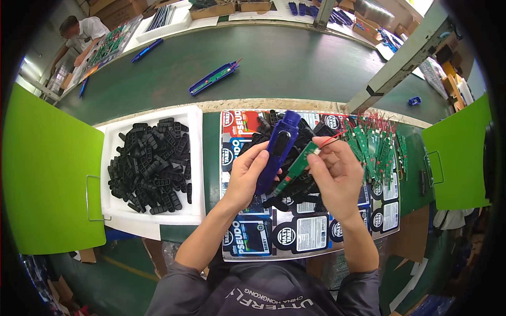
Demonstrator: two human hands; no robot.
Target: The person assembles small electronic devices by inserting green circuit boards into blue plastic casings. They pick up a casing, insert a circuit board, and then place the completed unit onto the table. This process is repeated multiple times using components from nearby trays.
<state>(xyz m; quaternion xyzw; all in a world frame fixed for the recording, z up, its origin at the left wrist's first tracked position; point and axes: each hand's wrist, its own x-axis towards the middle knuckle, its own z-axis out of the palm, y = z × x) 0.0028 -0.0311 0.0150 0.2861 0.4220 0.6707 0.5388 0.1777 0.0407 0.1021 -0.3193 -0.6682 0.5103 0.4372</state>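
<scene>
My left hand (243,178) grips a long blue plastic housing (271,167), tilted with its far end up. A black oval piece (283,141) is set in its upper part. Just to the right, my right hand (339,176) pinches a narrow green circuit board (299,165) with red wires at its far end. The board is held at a slant beside the housing; whether they touch I cannot tell. Beneath both hands, loose black parts (301,197) lie heaped on a printed sheet (284,253). More green circuit boards (373,150) with red wires are piled to the right.
A white foam tray (198,174) of black ribbed parts (150,163) stands left. Beyond runs a green conveyor belt (279,63) carrying a blue housing with a board (213,79). Green panels (52,174) flank both sides. A metal post (392,66) rises right; another person (87,31) works far left.
</scene>
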